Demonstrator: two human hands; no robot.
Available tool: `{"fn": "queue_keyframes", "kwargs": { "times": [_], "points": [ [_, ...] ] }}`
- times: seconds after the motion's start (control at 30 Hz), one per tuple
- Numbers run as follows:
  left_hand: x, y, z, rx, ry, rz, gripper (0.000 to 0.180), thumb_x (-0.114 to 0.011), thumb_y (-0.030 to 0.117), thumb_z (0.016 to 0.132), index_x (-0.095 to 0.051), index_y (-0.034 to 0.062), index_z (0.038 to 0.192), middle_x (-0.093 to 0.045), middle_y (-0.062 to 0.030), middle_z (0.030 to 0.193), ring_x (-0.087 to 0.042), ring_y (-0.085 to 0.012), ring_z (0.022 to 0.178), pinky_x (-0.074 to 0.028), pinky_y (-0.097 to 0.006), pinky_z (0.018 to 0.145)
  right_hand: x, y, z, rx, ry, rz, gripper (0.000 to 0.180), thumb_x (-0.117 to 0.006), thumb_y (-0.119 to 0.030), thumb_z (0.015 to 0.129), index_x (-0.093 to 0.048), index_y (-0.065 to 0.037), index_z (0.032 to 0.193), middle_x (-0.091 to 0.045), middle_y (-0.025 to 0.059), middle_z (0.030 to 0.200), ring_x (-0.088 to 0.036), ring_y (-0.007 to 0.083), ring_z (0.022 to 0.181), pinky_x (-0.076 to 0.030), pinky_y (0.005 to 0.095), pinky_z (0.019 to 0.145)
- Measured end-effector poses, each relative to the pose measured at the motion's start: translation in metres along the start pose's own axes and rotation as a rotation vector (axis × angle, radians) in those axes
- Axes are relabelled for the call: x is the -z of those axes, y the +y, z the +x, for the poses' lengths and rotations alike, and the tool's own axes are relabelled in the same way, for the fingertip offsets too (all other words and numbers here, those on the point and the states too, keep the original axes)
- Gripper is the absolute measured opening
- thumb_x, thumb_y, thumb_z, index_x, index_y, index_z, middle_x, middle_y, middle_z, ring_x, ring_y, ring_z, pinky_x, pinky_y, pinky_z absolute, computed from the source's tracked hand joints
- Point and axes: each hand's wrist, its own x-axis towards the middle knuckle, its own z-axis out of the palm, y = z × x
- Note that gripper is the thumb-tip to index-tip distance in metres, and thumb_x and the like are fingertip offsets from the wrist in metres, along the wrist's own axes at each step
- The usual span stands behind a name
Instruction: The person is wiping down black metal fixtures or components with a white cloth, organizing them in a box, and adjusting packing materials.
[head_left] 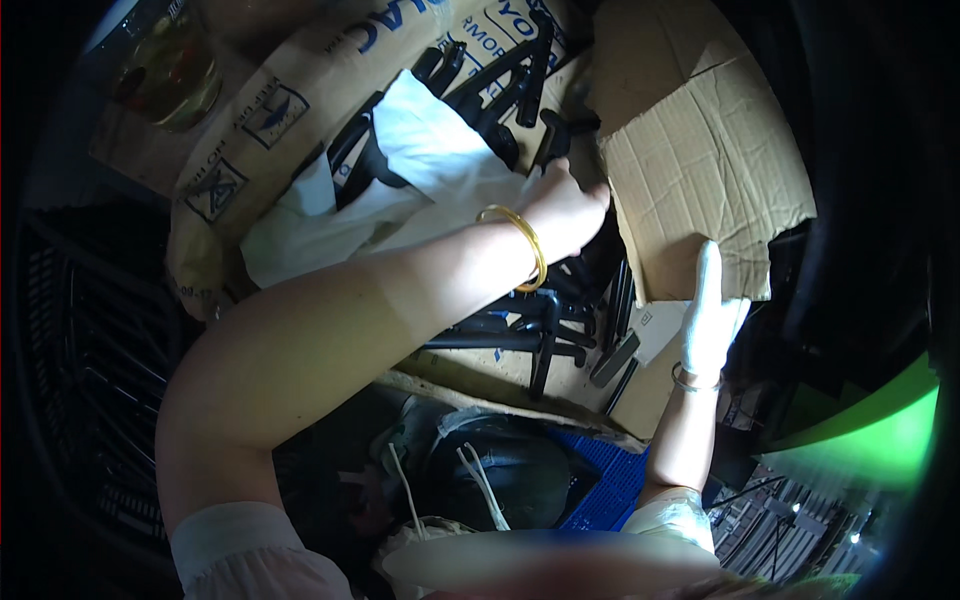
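My bare left hand [568, 208], a gold bangle at its wrist, reaches across with its fingers curled at the left edge of a brown cardboard piece [715, 175]. Black bent rods lie right beside those fingers, and what they close on is hidden. A white cloth [430, 135] spreads from near this hand over the rods. My right hand [708, 325] wears a white glove and grips the near edge of the cardboard, thumb on top. Several black L-shaped rods [548, 335] lie below my left wrist, with more black rods [530, 85] heaped beyond it.
Printed brown cardboard [330, 70] lies under the rods. A black slatted crate [90, 390] stands at the left. Below the work surface is a blue perforated crate [603, 480]. A bright green curved thing [870, 430] is at the right, and a clear container [170, 75] at the far left.
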Motion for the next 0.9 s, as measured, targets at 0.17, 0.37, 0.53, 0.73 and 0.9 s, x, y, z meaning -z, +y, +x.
{"fn": "queue_keyframes", "kwargs": {
  "times": [0.17, 0.37, 0.53, 0.73, 0.9],
  "points": [
    [-0.019, 0.01, -0.053, -0.113, -0.109, -0.183, 0.098, -0.049, 0.07, 0.089, -0.016, 0.0028, 0.153, -0.03, -0.0253, 0.15, -0.058, -0.0329, 0.117, -0.055, -0.042, 0.087, 0.051, 0.002, -0.074, 0.202, -0.006, -0.177, 0.023, -0.06, -0.01, 0.095, -0.061, 0.003, 0.114, -0.066, 0.0119, 0.105, -0.06, 0.02, 0.099, -0.046, 0.0354, 0.091],
    [-0.065, -0.021, -0.15, -0.274, -0.308, -0.322, 0.099, -0.051, 0.075, 0.084, -0.027, 0.0037, 0.148, -0.041, -0.0209, 0.141, -0.056, -0.0325, 0.118, -0.055, -0.042, 0.089, 0.108, -0.043, -0.173, 0.25, 0.102, 0.045, 0.034, -0.065, 0.004, 0.081, -0.066, -0.003, 0.114, -0.067, 0.0144, 0.11, -0.064, 0.0303, 0.093, -0.052, 0.0368, 0.082],
    [-0.09, -0.053, -0.225, -0.205, -0.154, -0.115, 0.056, -0.055, 0.016, 0.092, -0.031, 0.0036, 0.142, -0.05, -0.0141, 0.134, -0.055, -0.0236, 0.12, -0.052, -0.041, 0.092, 0.156, -0.082, -0.246, 0.163, -0.08, 0.051, 0.05, -0.07, -0.007, 0.073, -0.065, -0.009, 0.122, -0.064, 0.0065, 0.114, -0.058, 0.0276, 0.102, -0.043, 0.0386, 0.09],
    [-0.088, -0.093, -0.289, -0.262, -0.147, -0.114, 0.056, -0.05, 0.005, 0.089, -0.033, 0.0022, 0.143, -0.054, -0.0129, 0.132, -0.058, -0.0215, 0.116, -0.051, -0.038, 0.095, 0.206, -0.072, -0.339, -0.122, -0.277, 0.584, 0.088, -0.062, -0.064, 0.083, -0.042, -0.002, 0.143, -0.043, 0.0186, 0.144, -0.039, 0.034, 0.136, -0.028, 0.0432, 0.114],
    [-0.079, -0.134, -0.308, -0.272, -0.25, -0.035, 0.047, -0.056, 0.006, 0.09, -0.046, -0.0024, 0.135, -0.059, -0.0129, 0.129, -0.059, -0.0204, 0.116, -0.046, -0.034, 0.1, 0.209, -0.047, -0.408, -0.686, -0.154, 1.13, 0.066, -0.032, -0.047, 0.105, -0.029, 0.003, 0.148, -0.04, 0.0202, 0.147, -0.041, 0.0266, 0.136, -0.032, 0.0373, 0.112]
  ]
}}
